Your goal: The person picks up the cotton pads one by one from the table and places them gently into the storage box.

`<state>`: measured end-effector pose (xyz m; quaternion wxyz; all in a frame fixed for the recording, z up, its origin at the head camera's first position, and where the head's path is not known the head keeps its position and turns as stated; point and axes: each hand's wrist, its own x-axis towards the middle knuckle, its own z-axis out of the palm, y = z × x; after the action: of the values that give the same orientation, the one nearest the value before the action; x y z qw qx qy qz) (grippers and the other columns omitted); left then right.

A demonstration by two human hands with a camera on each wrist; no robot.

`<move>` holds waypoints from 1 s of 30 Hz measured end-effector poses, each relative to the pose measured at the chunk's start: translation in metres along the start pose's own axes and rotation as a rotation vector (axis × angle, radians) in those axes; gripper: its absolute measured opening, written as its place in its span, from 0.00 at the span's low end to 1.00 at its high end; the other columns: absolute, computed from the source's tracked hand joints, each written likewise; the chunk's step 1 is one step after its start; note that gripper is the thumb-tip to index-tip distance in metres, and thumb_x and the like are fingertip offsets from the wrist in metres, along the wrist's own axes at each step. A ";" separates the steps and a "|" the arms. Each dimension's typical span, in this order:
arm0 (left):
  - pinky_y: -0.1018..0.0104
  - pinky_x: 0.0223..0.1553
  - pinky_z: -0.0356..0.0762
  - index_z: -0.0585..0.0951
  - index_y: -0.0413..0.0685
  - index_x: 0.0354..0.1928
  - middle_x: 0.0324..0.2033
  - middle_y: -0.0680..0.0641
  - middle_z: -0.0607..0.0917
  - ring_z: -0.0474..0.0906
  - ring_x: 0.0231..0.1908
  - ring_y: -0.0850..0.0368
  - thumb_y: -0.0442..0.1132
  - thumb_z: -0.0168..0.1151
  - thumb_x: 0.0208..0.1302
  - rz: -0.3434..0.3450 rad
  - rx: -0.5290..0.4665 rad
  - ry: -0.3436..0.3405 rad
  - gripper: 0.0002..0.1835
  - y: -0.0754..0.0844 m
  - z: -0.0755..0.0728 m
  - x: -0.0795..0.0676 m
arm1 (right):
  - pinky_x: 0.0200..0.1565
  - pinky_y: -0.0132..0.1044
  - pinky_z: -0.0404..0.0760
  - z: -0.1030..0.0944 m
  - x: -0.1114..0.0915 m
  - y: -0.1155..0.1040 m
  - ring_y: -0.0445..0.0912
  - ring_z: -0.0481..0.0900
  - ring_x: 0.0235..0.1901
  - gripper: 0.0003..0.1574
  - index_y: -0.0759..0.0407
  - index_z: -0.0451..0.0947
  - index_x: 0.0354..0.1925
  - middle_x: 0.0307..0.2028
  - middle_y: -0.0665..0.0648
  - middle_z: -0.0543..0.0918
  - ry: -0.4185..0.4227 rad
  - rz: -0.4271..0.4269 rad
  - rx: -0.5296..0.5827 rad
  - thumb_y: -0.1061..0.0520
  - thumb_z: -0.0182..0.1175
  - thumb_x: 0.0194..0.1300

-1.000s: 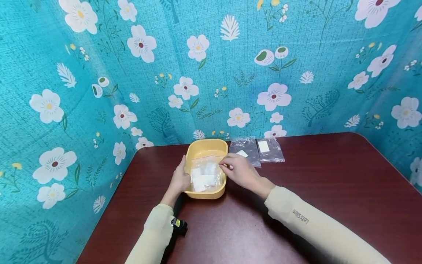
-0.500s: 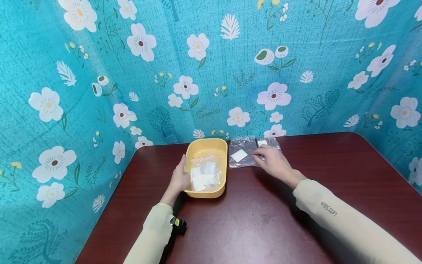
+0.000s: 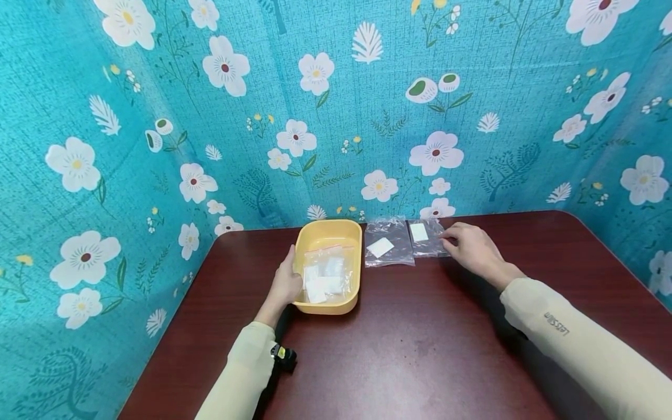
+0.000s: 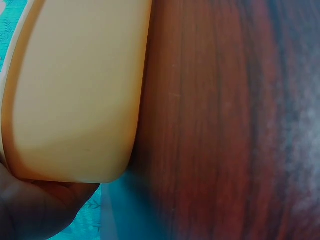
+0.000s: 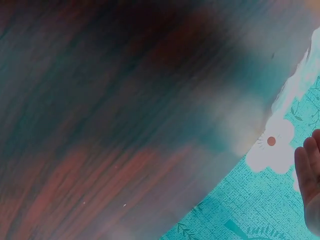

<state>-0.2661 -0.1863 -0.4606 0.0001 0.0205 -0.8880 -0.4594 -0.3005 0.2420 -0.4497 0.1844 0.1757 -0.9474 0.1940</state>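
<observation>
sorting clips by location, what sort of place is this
Probably an indoor tabletop workspace, perhaps a curtained-off corner: a dark reddish-brown table stands beside a teal floral cloth hanging like a backdrop, with a yellow bin on the tabletop. The room beyond is hidden.

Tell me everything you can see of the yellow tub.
The yellow tub is smooth, plastic-looking and oblong, with rounded corners and a rimmed, open top. It sits open side up on the dark red table, near the table's far edge, long sides running away from the person. The left hand holds its left side; clear bags with white patches lie inside.
</observation>
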 end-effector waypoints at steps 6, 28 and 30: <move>0.48 0.71 0.56 0.47 0.45 0.80 0.76 0.40 0.57 0.54 0.74 0.45 0.16 0.41 0.58 0.029 0.007 0.014 0.46 -0.002 0.000 0.001 | 0.41 0.53 0.80 0.003 0.000 0.001 0.54 0.81 0.35 0.08 0.66 0.87 0.38 0.35 0.61 0.84 0.017 -0.047 -0.001 0.62 0.66 0.62; 0.49 0.70 0.56 0.47 0.45 0.80 0.77 0.42 0.56 0.54 0.74 0.48 0.17 0.40 0.59 0.021 0.006 0.011 0.45 -0.001 -0.001 0.001 | 0.49 0.58 0.78 0.021 0.015 0.006 0.61 0.81 0.47 0.18 0.66 0.85 0.49 0.46 0.68 0.84 -0.149 0.109 0.040 0.54 0.66 0.67; 0.49 0.70 0.56 0.47 0.45 0.80 0.77 0.42 0.56 0.53 0.74 0.47 0.17 0.40 0.59 0.021 0.007 0.011 0.45 0.000 -0.001 0.001 | 0.51 0.59 0.78 0.023 0.016 0.006 0.62 0.80 0.50 0.20 0.67 0.84 0.51 0.48 0.69 0.83 -0.179 0.140 0.050 0.54 0.66 0.67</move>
<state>-0.2668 -0.1875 -0.4604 0.0096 0.0135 -0.8898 -0.4561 -0.3236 0.2330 -0.4648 0.0806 0.1302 -0.9648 0.2137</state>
